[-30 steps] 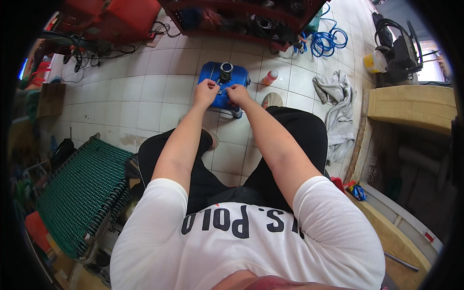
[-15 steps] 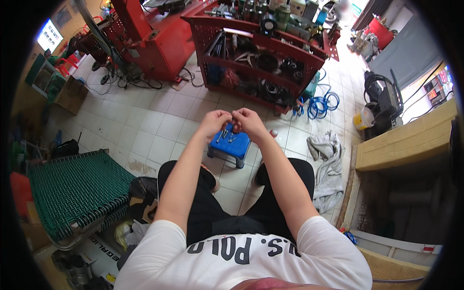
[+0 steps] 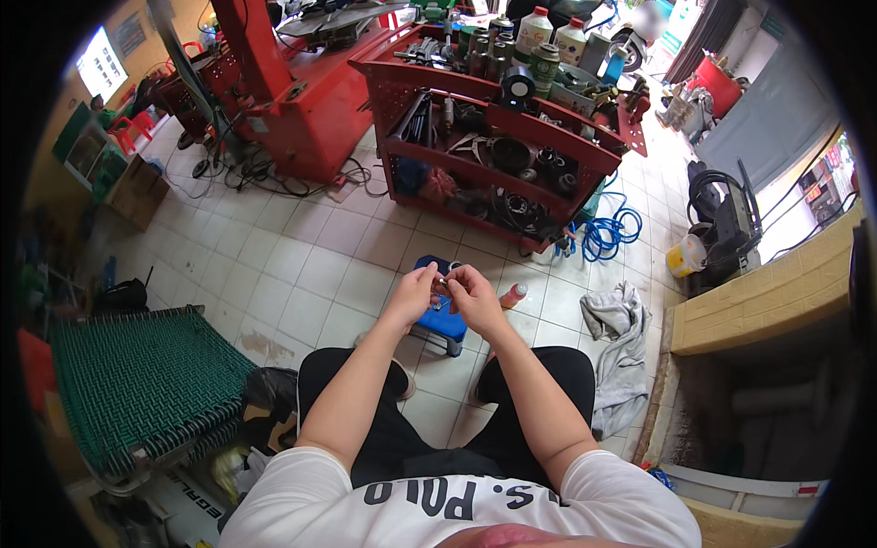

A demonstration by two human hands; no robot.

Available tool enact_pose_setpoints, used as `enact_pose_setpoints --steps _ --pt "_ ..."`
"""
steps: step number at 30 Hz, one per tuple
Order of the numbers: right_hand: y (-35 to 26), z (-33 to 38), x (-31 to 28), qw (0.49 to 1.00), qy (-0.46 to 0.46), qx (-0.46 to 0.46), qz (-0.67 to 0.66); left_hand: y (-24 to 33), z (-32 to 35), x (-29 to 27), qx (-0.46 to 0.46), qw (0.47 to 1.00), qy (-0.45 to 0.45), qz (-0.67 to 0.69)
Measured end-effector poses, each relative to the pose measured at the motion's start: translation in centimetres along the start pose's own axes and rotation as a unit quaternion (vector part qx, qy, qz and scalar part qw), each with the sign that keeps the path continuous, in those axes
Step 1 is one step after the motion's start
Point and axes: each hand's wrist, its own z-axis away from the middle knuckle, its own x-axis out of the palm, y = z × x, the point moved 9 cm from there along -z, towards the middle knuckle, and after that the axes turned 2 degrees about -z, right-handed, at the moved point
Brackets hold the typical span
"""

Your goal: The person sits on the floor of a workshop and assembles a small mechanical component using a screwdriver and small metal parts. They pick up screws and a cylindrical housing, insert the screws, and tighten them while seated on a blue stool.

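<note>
Pinching a small pale part (image 3: 444, 281) just above the blue stool (image 3: 443, 322), with the left hand (image 3: 417, 291) at its left and the right hand (image 3: 476, 300) at its right. Holding the fingers of both narrow, tips bent close together around the part. Cannot tell its exact kind, too tiny here. Having a red bottle (image 3: 513, 295) just right of the stool, a grey cloth (image 3: 618, 331) farther right of it, and a red tool cart (image 3: 548, 137) beyond it.

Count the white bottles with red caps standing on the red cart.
2. Both stand on top of the red cart: the left white bottle, and the right white bottle beside it. Others may be hidden among the clutter.
</note>
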Motion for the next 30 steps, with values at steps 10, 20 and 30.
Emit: enact_pose_setpoints --steps 10,20,30 --pt "1.8 -1.5 -2.0 0.994 0.024 0.026 -0.102 2.6 -1.2 1.8 0.138 0.988 -0.073 0.010" --pt "1.9 -0.8 -0.7 0.992 0.014 0.031 -0.120 -0.1 -2.1 0.7 0.139 0.972 -0.038 -0.186" --pt "3.0 -0.3 -1.9 0.984 0.056 0.078 -0.149 1.5 -0.7 2.2 0.186 0.979 -0.066 -0.039"
